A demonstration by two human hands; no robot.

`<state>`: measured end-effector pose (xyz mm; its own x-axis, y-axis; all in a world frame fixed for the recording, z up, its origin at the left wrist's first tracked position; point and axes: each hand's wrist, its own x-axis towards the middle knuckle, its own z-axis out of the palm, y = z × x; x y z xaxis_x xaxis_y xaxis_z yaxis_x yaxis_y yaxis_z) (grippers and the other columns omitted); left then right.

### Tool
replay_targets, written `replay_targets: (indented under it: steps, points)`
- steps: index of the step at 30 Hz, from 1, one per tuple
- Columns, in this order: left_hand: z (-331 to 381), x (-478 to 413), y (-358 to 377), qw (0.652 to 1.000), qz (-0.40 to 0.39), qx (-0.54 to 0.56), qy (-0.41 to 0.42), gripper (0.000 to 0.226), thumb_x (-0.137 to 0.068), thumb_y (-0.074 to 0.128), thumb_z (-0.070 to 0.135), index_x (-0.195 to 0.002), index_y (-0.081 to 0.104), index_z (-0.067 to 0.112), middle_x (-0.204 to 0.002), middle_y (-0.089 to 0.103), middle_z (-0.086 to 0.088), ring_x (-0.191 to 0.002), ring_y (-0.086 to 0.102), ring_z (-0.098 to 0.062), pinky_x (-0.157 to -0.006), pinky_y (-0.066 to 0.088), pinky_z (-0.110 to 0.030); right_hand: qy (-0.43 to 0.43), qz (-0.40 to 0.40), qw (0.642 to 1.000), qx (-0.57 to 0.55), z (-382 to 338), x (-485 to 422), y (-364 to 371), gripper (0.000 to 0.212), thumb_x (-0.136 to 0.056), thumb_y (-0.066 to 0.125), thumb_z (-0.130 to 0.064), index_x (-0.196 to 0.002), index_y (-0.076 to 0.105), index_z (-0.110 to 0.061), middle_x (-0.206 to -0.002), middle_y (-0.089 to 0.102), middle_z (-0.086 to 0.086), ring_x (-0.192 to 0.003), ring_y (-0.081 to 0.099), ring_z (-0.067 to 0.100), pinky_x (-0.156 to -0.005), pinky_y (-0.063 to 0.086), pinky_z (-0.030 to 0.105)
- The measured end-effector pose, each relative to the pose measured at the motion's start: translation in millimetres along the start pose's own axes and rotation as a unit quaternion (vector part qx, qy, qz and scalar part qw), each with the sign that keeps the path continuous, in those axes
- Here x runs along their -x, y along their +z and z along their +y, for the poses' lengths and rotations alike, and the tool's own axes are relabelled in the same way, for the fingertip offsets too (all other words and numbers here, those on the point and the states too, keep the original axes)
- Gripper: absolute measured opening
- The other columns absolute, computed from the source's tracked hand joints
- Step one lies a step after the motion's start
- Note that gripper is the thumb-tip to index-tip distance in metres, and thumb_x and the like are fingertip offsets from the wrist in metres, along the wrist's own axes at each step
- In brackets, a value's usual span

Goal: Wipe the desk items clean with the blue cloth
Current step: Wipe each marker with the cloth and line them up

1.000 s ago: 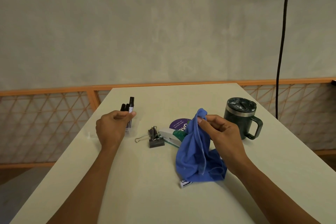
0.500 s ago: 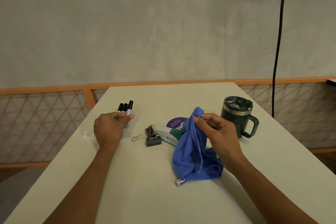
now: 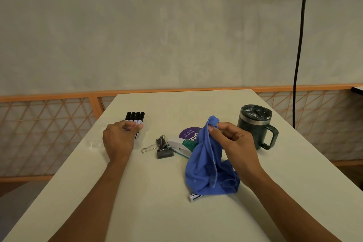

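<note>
Several black markers [image 3: 135, 117] lie side by side on the white desk [image 3: 153, 214], far left of the other items. My left hand [image 3: 117, 139] rests over their near ends, fingers curled on them. My right hand [image 3: 235, 141] pinches the blue cloth [image 3: 206, 169] by its top and holds that end lifted. The rest of the cloth drapes onto the desk. It covers part of a white and green stapler [image 3: 177, 144] and a round purple sticker [image 3: 188, 133]. A black binder clip [image 3: 164, 148] lies between my hands.
A dark green lidded mug [image 3: 253, 125] stands right of my right hand, its handle facing right. A small white striped item [image 3: 194, 197] pokes out under the cloth's near edge. An orange lattice railing [image 3: 49, 133] runs behind the desk, and a black cable [image 3: 298, 65] hangs at right.
The markers, tilted up in my left hand before, now lie flat in a row on the desk. My right hand still holds the cloth in about the same place.
</note>
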<state>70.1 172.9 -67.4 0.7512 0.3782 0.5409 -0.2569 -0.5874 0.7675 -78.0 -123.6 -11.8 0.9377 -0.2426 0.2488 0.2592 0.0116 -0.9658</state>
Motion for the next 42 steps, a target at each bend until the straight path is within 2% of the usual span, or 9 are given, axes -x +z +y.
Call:
replay_targets:
  steps: [19,24,27,30,32,35,37,39,42]
  points:
    - [0,-2,3,1.000,0.012,-0.011,-0.008,0.028,-0.081,0.092,0.044,-0.092,0.087,0.018,-0.083,0.081,0.000,-0.079,0.074,-0.015,-0.074,0.050,-0.028,-0.002,0.026,1.000,-0.013,-1,-4,-4,0.006,-0.096,0.075,-0.020,-0.099,0.081,-0.020,-0.092,0.081,-0.007,-0.088,0.077,0.007,-0.076,0.057,0.016]
    - [-2,-2,1,0.999,0.025,-0.019,0.006,0.022,-0.083,0.089,0.045,-0.087,0.085,0.024,-0.080,0.079,0.006,-0.074,0.072,-0.015,-0.071,0.050,-0.030,-0.022,0.061,0.998,-0.017,-2,-7,-8,0.013,-0.098,0.073,-0.026,-0.108,0.078,-0.020,-0.095,0.081,-0.004,-0.089,0.075,0.007,-0.076,0.059,0.020]
    - [3,-1,-4,0.999,0.027,-0.013,0.024,0.018,-0.086,0.087,0.043,-0.088,0.084,0.025,-0.081,0.077,0.011,-0.079,0.066,-0.015,-0.075,0.048,-0.033,-0.043,0.087,0.995,-0.024,-7,-9,-15,0.019,-0.099,0.067,-0.040,-0.113,0.076,-0.032,-0.096,0.077,0.002,-0.086,0.072,0.010,-0.077,0.059,0.026]
    - [20,7,-10,0.998,0.021,-0.004,0.058,0.017,-0.089,0.085,0.041,-0.088,0.082,0.024,-0.080,0.073,0.013,-0.078,0.058,-0.012,-0.073,0.040,-0.022,-0.057,0.106,0.992,-0.034,-13,-10,-19,0.019,-0.094,0.062,-0.052,-0.107,0.076,-0.050,-0.100,0.075,0.003,-0.090,0.070,0.012,-0.084,0.059,0.038]
    - [35,18,-14,0.996,-0.001,0.012,0.084,0.013,-0.089,0.086,0.038,-0.087,0.081,0.026,-0.076,0.066,0.018,-0.076,0.055,-0.012,-0.071,0.038,-0.013,-0.064,0.116,0.990,-0.040,-16,-10,-20,0.016,-0.093,0.060,-0.054,-0.099,0.075,-0.059,-0.094,0.074,-0.007,-0.090,0.070,0.012,-0.085,0.059,0.042]
    - [54,39,-17,0.985,-0.069,0.047,0.151,0.015,-0.090,0.087,0.029,-0.082,0.074,0.029,-0.075,0.067,0.016,-0.072,0.053,-0.016,-0.073,0.046,-0.024,-0.078,0.149,0.985,-0.040,-19,-11,-25,0.019,-0.102,0.059,-0.048,-0.096,0.075,-0.057,-0.091,0.073,-0.012,-0.087,0.069,0.009,-0.081,0.058,0.039]
    - [64,56,-20,0.966,-0.156,0.077,0.191,0.021,-0.090,0.085,0.021,-0.078,0.069,0.026,-0.077,0.068,0.013,-0.071,0.052,-0.018,-0.074,0.047,-0.030,-0.106,0.177,0.978,-0.028,-20,-13,-30,0.025,-0.109,0.057,-0.040,-0.094,0.074,-0.050,-0.083,0.069,-0.010,-0.078,0.065,0.005,-0.076,0.054,0.032]
    - [73,75,-24,0.934,-0.250,0.103,0.233,0.025,-0.089,0.086,0.015,-0.073,0.068,0.022,-0.072,0.063,0.013,-0.069,0.052,-0.014,-0.071,0.046,-0.028,-0.133,0.201,0.970,-0.004,-20,-14,-36,0.023,-0.112,0.054,-0.039,-0.098,0.072,-0.036,-0.075,0.059,-0.006,-0.071,0.057,0.008,-0.071,0.049,0.033]
    - [86,101,-27,0.888,-0.345,0.100,0.288,0.031,-0.086,0.089,0.033,-0.069,0.066,0.021,-0.067,0.059,0.012,-0.070,0.053,-0.010,-0.071,0.043,-0.024,-0.160,0.229,0.959,0.039,-15,-16,-44,0.030,-0.113,0.050,-0.044,-0.106,0.067,-0.021,-0.073,0.054,0.000,-0.068,0.053,0.017,-0.067,0.047,0.038]
